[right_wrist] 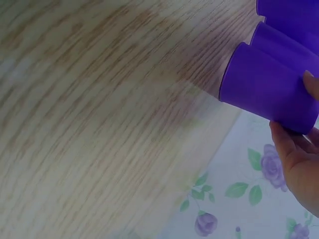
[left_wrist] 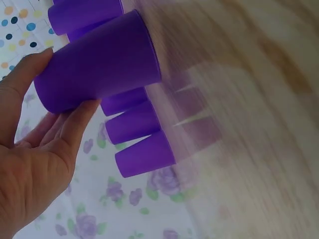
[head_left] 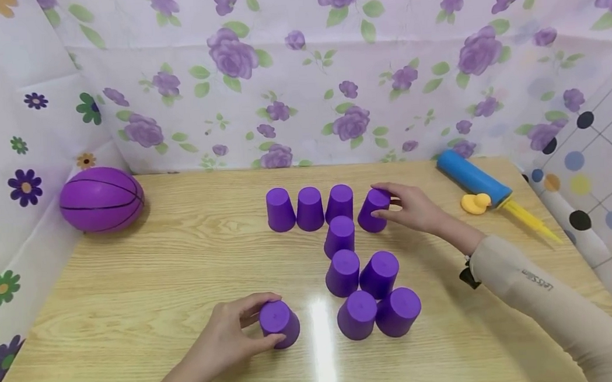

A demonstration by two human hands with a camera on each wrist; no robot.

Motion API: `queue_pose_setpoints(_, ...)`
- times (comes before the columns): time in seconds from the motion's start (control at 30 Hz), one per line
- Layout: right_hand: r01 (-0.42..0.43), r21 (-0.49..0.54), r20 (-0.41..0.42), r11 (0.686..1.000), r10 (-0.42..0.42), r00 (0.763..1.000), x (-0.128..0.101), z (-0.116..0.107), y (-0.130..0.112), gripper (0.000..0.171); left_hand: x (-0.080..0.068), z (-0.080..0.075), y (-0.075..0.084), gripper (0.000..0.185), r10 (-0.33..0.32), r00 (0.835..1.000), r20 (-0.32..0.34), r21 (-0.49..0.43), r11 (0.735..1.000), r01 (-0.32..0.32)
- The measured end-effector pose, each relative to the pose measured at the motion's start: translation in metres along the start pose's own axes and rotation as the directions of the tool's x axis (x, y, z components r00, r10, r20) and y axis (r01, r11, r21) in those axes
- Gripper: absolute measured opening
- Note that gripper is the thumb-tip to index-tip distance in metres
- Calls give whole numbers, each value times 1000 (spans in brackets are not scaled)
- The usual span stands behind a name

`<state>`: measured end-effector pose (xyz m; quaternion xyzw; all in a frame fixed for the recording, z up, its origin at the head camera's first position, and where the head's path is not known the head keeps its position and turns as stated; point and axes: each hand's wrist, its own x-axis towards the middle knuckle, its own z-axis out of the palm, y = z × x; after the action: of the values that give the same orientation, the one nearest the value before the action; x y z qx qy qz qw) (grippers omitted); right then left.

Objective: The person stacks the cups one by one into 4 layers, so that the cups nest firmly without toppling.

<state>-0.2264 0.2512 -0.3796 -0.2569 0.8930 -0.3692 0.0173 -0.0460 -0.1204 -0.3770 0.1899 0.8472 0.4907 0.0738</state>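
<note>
Left hand (head_left: pixel 231 336): reaching in from the lower left of the frame, fingers and thumb curling round a lone purple cup (head_left: pixel 279 323) that is sitting upside down on the wooden table (head_left: pixel 133 295), low and left of centre.
Left wrist view: the palm (left_wrist: pixel 30 169) is cupping that cup's closed end, with more cups lining up behind it.
Right hand (head_left: pixel 412 206): stretching across from the lower right in a beige sleeve (head_left: pixel 544 299), fingertips pinching the tilted cup (head_left: pixel 373 210) at the right end of the back row, just right of centre.
Back row (head_left: pixel 309 208): three more inverted cups are standing side by side, touching or nearly so.
Middle cluster (head_left: pixel 367 292): five inverted cups are trailing down from the row toward the bottom centre, packed close.
Hard to make out: the wrist views are blurring the table grain, and the right wrist view is showing only fingertips (right_wrist: pixel 299 164) at its right edge.
Materials: cups are looking smooth, matte plastic and tapered; the tabletop is glossy, catching a glare streak.
Edges: a purple ball (head_left: pixel 101 199) is sitting at the far left; a blue and yellow pump (head_left: pixel 482 187) and a yellow duck (head_left: pixel 475 203) are lying at the upper right.
</note>
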Motion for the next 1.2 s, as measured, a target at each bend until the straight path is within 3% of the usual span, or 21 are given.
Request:
queue_pose_setpoints(0.17,-14,-19,4,1000,14,1000,3,0,-2,67,0,-1,-1,49,-56,998,36,-61,996,59)
queue_pose_setpoints(0.4,-13,-30,-1,999,13,1000,6,5,1,75,2,-2,-3,50,-76,994,80,-117,989,85)
queue_pose_setpoints(0.63,-5,-67,10,998,6,1000,2,2,-3,80,3,-2,-2,51,-85,991,106,-109,989,97)
queue_pose_setpoints(0.77,94,-128,-81,987,-105,991,0,4,-13,71,3,-4,-3,51,-89,989,118,-101,990,101)
queue_pose_setpoints(0.93,287,-141,-161,947,-308,938,0,12,-33,49,3,-6,-3,50,-77,990,120,-86,992,88)
queue_pose_setpoints(1.03,326,-100,-122,940,-337,934,0,16,-44,45,4,-5,-5,50,-62,992,110,-99,992,73)
queue_pose_setpoints(1.2,329,-52,48,943,-326,944,3,23,-53,44,4,-2,-10,51,-46,996,72,-129,990,55)
